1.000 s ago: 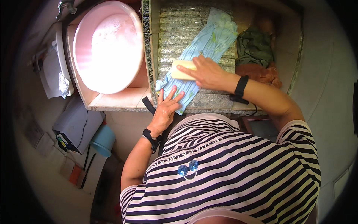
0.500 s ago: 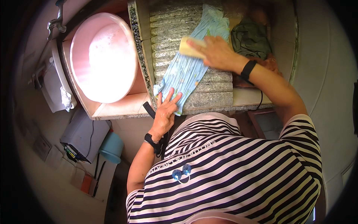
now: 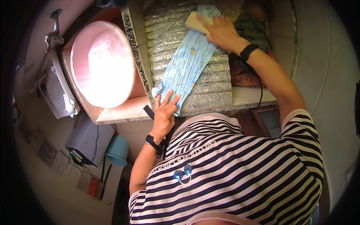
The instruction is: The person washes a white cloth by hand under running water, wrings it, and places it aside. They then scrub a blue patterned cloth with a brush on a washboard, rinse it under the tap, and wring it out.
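Note:
A wet, light-blue patterned cloth garment (image 3: pixel 189 62) lies stretched slantwise over a ridged stone washboard (image 3: pixel 210 89). My right hand (image 3: pixel 225 34) grips a pale yellow scrubbing brush (image 3: pixel 197 23), its bristles down on the cloth near the far end. At the near end, my left hand (image 3: pixel 165 109) presses the garment against the stone edge with its fingers spread. The far tip of the cloth lies bunched beyond the brush.
Left of the washboard, a pink basin (image 3: pixel 103 63) with suds sits in a tiled sink, below a metal tap (image 3: pixel 54 32). Dark green cloth (image 3: pixel 250 32) lies to the right, partly behind my right arm. A light-blue bucket (image 3: pixel 117 150) stands lower left.
My right hand has pushed the brush away from me along the garment toward its far end. My left hand stays on the near end. The view has shifted slightly.

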Motion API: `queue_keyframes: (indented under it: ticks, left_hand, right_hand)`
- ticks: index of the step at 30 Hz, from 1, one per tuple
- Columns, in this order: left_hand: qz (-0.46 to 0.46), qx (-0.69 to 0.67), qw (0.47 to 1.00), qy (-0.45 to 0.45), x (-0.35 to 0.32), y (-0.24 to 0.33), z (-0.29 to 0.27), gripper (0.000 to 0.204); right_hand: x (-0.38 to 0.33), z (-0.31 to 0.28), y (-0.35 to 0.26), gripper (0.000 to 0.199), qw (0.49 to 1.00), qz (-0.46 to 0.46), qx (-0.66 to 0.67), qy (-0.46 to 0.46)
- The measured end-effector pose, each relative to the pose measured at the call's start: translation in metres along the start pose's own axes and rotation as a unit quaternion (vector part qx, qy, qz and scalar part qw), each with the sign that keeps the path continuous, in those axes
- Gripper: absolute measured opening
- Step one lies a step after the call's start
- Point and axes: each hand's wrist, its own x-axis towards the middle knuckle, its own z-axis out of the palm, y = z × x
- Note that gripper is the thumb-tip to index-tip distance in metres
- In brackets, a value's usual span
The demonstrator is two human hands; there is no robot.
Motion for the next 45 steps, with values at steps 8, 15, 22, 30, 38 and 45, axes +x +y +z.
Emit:
queue_keyframes:
  ticks: [8,15,22,30,38,45]
  left_hand:
    - [-0.034,0.042,0.997,0.059,0.045,0.025,-0.020,0.016]
    - [-0.066,0.022,0.992,0.107,0.103,0.023,0.016,0.020]
    - [-0.051,0.072,0.984,0.155,0.105,0.013,0.034,0.018]
    - [-0.208,-0.225,0.940,0.151,0.094,-0.006,0.003,0.013]
    - [-0.084,0.010,0.989,0.120,0.086,0.018,0.008,0.041]
    - [0.047,0.092,0.994,0.025,0.043,0.014,-0.013,0.048]
  right_hand:
    - [0.048,-0.011,0.057,0.077,0.954,0.211,0.207,-0.049]
    - [0.054,-0.003,0.044,0.067,0.944,0.178,0.273,-0.055]
    - [0.063,-0.086,0.030,0.055,0.708,0.204,0.666,0.118]
    - [0.054,-0.048,0.013,0.064,0.897,0.169,0.407,0.033]
    - [-0.034,0.011,-0.020,0.056,0.981,0.021,0.161,0.104]
    - [-0.012,0.005,-0.004,0.050,0.976,0.116,0.186,0.012]
